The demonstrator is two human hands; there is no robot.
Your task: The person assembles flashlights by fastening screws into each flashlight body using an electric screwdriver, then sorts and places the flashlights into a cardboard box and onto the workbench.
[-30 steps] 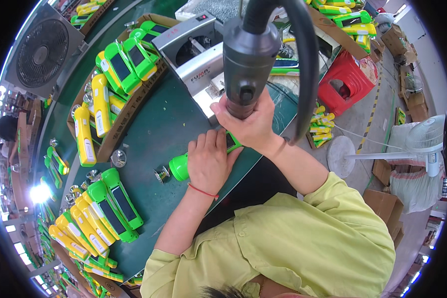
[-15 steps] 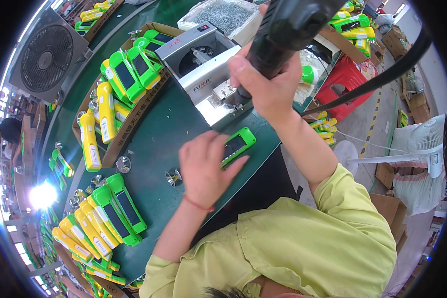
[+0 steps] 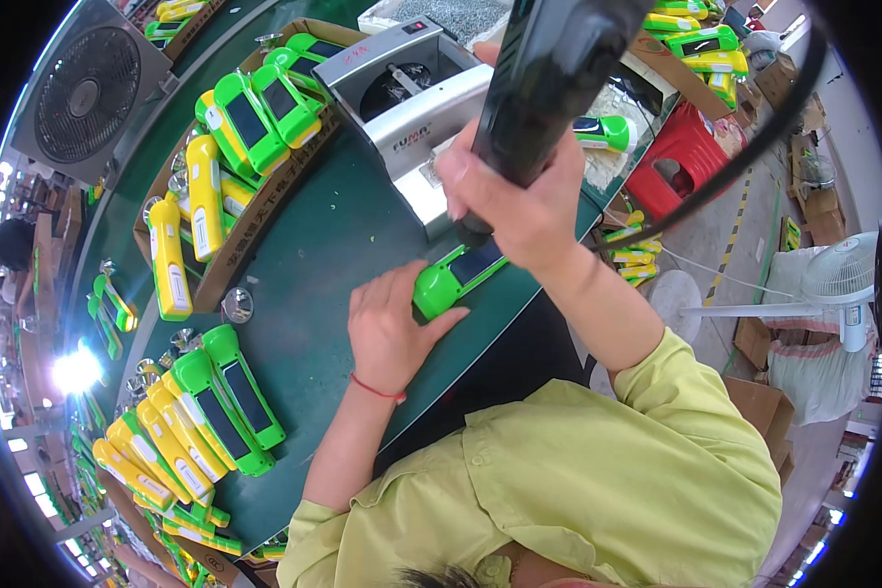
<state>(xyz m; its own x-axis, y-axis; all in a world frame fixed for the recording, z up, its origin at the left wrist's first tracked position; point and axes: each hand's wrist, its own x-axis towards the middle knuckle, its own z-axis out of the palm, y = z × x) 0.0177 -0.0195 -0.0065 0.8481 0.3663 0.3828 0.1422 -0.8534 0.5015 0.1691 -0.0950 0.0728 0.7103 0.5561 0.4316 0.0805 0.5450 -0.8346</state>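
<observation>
My right hand (image 3: 519,201) is wrapped round a black power screwdriver (image 3: 549,88), which has a thick cable. Its lower end points down at the far right end of a green flashlight (image 3: 441,287) with a dark panel; the tip itself is hidden. At the flashlight's near left end, my left hand (image 3: 390,318) has its thumb on one side and fingers on the other, gripping it against the green table (image 3: 314,294). Just beyond the screwdriver stands a grey metal screw feeder (image 3: 412,108).
A cardboard box (image 3: 255,211) of yellow and green flashlights stands left of the feeder. A row of flashlights (image 3: 191,426) lies nearer, with a loose silver reflector (image 3: 237,305) beyond it. Right of the table are a red stool (image 3: 671,167) and a white fan (image 3: 838,274).
My right hand has brought the screwdriver from the feeder down to the flashlight. My left hand now grips the flashlight's end. The reflector beside that hand no longer shows.
</observation>
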